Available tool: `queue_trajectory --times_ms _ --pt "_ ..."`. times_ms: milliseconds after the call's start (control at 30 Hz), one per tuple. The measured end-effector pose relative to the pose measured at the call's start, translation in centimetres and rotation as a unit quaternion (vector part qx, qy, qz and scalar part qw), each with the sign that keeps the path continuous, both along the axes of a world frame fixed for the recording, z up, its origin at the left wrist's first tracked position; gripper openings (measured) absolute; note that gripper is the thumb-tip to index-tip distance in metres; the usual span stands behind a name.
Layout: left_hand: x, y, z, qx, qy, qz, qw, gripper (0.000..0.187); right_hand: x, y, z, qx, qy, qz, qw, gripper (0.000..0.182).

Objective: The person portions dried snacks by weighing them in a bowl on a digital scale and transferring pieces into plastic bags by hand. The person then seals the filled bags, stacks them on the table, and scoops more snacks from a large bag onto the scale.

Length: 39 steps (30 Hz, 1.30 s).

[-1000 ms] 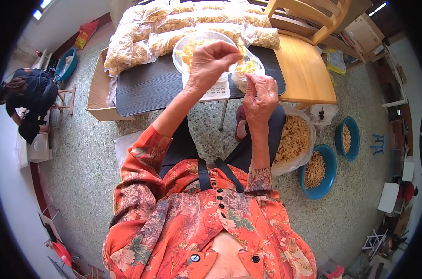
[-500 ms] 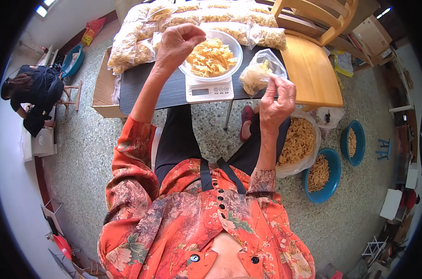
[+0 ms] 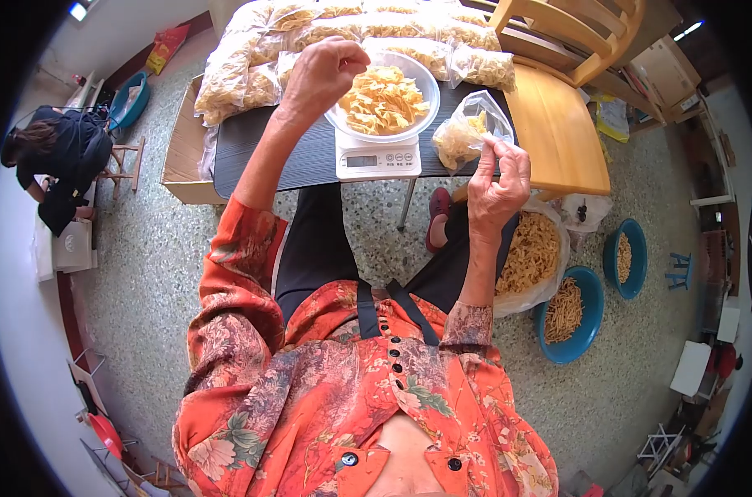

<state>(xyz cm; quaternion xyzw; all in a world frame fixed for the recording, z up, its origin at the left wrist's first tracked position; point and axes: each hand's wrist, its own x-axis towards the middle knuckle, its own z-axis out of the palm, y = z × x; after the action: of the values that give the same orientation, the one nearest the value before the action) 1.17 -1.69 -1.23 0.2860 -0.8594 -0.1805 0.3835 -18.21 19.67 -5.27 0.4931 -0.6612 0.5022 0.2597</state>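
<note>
A white bowl (image 3: 431, 108) filled with pale yellow dried flakes (image 3: 382, 99) rests on a white digital scale (image 3: 378, 160) at the table's front edge. My left hand (image 3: 324, 76) hovers at the bowl's upper left, thumb and fingers pinched together; whatever they hold, if anything, is hidden. With its fingertips, my right hand (image 3: 500, 178) grips the edge of a clear plastic bag (image 3: 456, 142). That bag lies on the table right of the scale, its mouth partly open, some yellow flakes inside.
Several filled plastic bags (image 3: 417, 33) are stacked along the back. A wooden chair (image 3: 554, 132) adjoins the table (image 3: 256, 157). By my right leg stand a large lined container of flakes (image 3: 529, 253) and two blue basins (image 3: 591, 327). A person (image 3: 57, 153) sits far left.
The whole view has shifted slightly. Both hands keep nearly the same poses, the left still pinched by the bowl and the right still on the plastic bag.
</note>
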Motion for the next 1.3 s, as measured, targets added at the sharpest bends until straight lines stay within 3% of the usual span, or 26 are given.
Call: queue_trajectory --times_ms 267,367,467,633,733,833,867,900,967,1000,1100,1300 --pt "-2.7 -2.4 -1.4 0.032 -0.116 -0.022 0.993 0.021 0.7 -0.2 0.1 0.026 -0.002 0.007 1.0 0.01" --pt "-3.7 -1.9 -2.0 -0.026 -0.146 -0.008 0.989 0.026 0.7 -0.2 0.1 0.028 0.01 0.003 1.0 0.01" --pt "-4.1 -1.4 -1.3 -0.007 -0.22 -0.014 0.975 0.025 0.7 -0.1 0.1 0.033 0.012 0.002 0.999 0.01" --pt "-4.4 -2.2 -1.7 0.0 -0.241 -0.006 0.971 0.013 0.7 -0.2 -0.2 0.025 -0.002 0.01 1.0 0.011" --pt "-3.8 -2.6 -1.9 -0.022 -0.184 -0.003 0.983 0.008 0.7 -0.2 -0.2 0.022 -0.003 0.01 1.0 0.011" --pt "-2.9 -2.9 -2.0 0.016 0.015 -0.035 0.999 0.011 0.8 -0.1 -0.2 0.021 -0.007 0.009 1.0 0.01" --pt "-2.6 -2.9 -2.0 0.015 0.014 -0.035 0.999 0.011 0.8 -0.1 -0.1 0.02 -0.008 0.009 1.0 0.01" --pt "-2.3 -2.8 -1.8 0.081 0.049 -0.021 0.995 0.011 0.8 -0.2 -0.2 0.019 -0.008 0.009 1.0 0.01" --pt "-1.9 -2.5 -1.4 0.224 0.129 0.001 0.966 0.012 0.8 -0.2 -0.2 0.02 -0.002 0.012 1.0 0.011" --pt "-1.6 -2.5 -1.4 0.223 0.128 0.001 0.966 0.012 0.8 -0.2 -0.2 0.019 -0.002 0.011 1.0 0.011" --pt "-1.1 -2.7 -1.6 0.302 0.281 0.014 0.911 0.016 1.0 -0.2 -0.1 0.019 0.008 0.009 1.0 0.011" --pt "-0.8 -2.6 -1.4 0.301 0.388 -0.002 0.871 0.014 0.9 -0.2 -0.3 0.02 0.006 0.015 1.0 0.011"
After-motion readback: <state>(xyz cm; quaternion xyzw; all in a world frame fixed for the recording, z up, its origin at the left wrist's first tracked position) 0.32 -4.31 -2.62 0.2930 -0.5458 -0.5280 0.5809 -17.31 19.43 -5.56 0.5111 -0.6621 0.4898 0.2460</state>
